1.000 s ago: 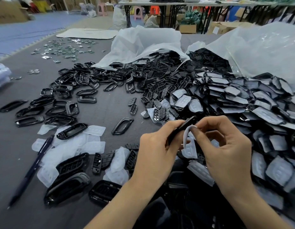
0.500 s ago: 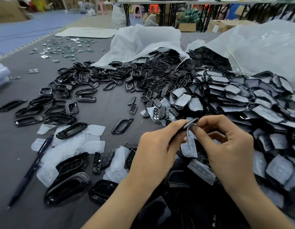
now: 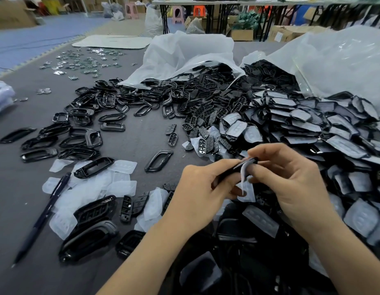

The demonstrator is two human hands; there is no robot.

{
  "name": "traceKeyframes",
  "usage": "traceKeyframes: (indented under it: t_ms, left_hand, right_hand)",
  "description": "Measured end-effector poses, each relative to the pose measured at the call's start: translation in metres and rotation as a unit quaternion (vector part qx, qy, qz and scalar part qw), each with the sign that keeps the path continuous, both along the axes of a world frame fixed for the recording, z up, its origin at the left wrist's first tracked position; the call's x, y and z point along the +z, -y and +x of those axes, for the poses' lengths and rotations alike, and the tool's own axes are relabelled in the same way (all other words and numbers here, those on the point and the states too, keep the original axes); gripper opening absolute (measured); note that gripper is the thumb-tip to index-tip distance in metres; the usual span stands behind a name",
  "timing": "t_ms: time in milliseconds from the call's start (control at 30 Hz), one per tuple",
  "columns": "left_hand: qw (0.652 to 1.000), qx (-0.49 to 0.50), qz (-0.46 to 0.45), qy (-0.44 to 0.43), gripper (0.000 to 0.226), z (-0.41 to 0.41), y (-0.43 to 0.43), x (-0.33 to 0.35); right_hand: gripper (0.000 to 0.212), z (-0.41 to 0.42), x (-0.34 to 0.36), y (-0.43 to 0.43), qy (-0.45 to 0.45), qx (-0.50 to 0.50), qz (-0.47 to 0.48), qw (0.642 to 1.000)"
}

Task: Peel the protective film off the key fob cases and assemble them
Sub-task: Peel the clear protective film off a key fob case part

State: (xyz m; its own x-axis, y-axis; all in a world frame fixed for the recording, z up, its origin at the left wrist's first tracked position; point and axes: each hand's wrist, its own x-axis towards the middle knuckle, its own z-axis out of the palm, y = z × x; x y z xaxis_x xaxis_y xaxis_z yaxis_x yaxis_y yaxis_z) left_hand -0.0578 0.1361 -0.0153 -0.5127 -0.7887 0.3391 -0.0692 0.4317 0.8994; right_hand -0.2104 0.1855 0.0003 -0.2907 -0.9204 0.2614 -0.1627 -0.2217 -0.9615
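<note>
Left hand [image 3: 197, 188] grips the case [image 3: 240, 166]; right hand [image 3: 291, 179] pinches its film [image 3: 247, 190]. A sharp pull may tear the film.

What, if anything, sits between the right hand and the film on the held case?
Nothing visible. The right hand pinches the film directly, partly peeled off the case that the left hand grips.
</note>
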Motion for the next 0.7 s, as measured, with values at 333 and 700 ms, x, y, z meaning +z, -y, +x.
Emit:
traceKeyframes:
  t_ms: [333,700]
  left_hand:
    - [0.95,-0.091,0.262,-0.146,0.043,-0.0002,-0.0062,0.0095]
    - [0.963,-0.047,0.23,-0.132,0.026,-0.004,-0.0058,0.0048]
  right_hand:
    - [0.03,-0.0049,0.0008,0.0002,0.069,0.018,0.03,0.997]
    - [0.024,-0.0046,0.0006,0.0002,0.081,0.039,0.032,0.995]
